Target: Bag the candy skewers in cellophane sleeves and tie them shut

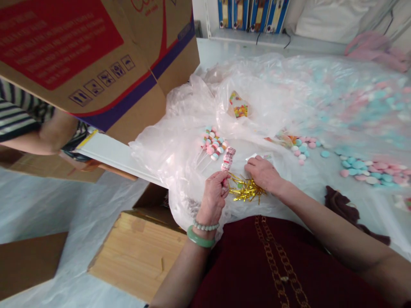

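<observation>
My left hand (215, 193), with a bead bracelet and a green bangle at its wrist, pinches the lower end of a small pink-and-white printed packet (227, 159). Its fingers are closed. To the right, my right hand (262, 172) rests with bent fingers by a small clear printed wrapper (267, 158); what its fingertips hold is too small to make out. Between and below the hands lies a pile of gold twist ties (246, 191). Several sticks of pink, white and blue candies (213, 143) lie on the plastic sheet just beyond my left hand.
A large printed carton (135, 64) rises at the left, with a person's striped sleeve (19, 113) behind it. Loose pastel candies (374, 171) and a brown cloth (343, 207) lie right. An open cardboard box (141, 252) stands below the table edge.
</observation>
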A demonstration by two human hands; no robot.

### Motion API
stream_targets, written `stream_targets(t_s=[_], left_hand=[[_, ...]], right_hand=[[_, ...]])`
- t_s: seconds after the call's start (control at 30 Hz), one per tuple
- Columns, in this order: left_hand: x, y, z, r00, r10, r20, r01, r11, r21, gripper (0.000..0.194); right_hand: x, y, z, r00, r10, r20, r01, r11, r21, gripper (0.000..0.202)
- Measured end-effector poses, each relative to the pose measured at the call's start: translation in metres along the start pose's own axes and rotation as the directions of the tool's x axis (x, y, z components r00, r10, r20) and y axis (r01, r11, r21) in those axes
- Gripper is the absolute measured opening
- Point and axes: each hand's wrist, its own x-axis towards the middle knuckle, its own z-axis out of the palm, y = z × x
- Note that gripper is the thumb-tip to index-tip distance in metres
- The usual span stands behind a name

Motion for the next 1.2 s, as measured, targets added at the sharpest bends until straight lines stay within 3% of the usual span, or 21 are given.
stream_targets(t_s=[0.1,0.2,0.3,0.43,0.57,0.7,0.87,0.97,1.03,1.1,1.2], left_hand=[[-0.001,-0.002,0.001,1.000,-0.010,0.009,0.009,1.000,0.014,0.018],[-0.003,0.000,-0.002,1.000,-0.022,-0.005,0.022,0.999,0.044,0.023],[-0.004,0.001,-0.002,0.999,-0.004,-0.049,0.009,0.995,0.095,0.025],[-0.003,-0.007,0.009,0.998,0.001,-0.067,0.008,0.991,0.132,0.025],[-0.004,-0.021,0.020,0.999,-0.008,0.053,0.003,0.996,0.093,0.036],[-0.004,-0.029,0.021,0.994,0.001,0.110,-0.010,0.997,0.081,0.040],[-0.003,-0.028,0.022,0.995,0.063,0.075,-0.072,0.990,0.124,0.037],[-0.004,-0.027,0.022,0.996,0.071,0.051,-0.076,0.992,0.100,0.035],[-0.004,-0.027,0.020,0.995,0.088,0.041,-0.091,0.990,0.105,0.034],[-0.003,-0.027,0.018,0.991,0.132,0.034,-0.136,0.981,0.141,0.034],[-0.001,-0.027,0.014,0.980,0.199,0.027,-0.200,0.958,0.207,0.036]], right_hand=[[0.001,0.002,0.009,1.000,0.018,0.017,-0.018,1.000,-0.011,0.017],[-0.001,0.006,0.010,0.993,0.066,-0.102,-0.059,0.996,0.063,0.020],[-0.006,0.002,-0.001,0.964,0.126,-0.234,-0.091,0.983,0.157,0.021],[-0.010,-0.026,-0.019,0.937,0.195,-0.291,-0.135,0.968,0.214,0.020],[-0.009,-0.059,-0.021,0.931,0.203,-0.304,-0.180,0.978,0.102,0.016],[-0.010,-0.068,-0.018,0.940,0.202,-0.276,-0.193,0.979,0.061,0.016],[-0.012,-0.066,-0.020,0.955,0.237,-0.176,-0.231,0.971,0.056,0.016],[-0.012,-0.065,-0.022,0.949,0.287,-0.134,-0.257,0.945,0.205,0.019],[-0.009,-0.065,-0.020,0.928,0.367,-0.066,-0.313,0.862,0.399,0.019],[-0.006,-0.063,-0.016,0.889,0.455,0.050,-0.379,0.672,0.637,0.017],[-0.001,-0.059,-0.009,0.814,0.490,0.313,-0.439,0.164,0.884,0.018]])
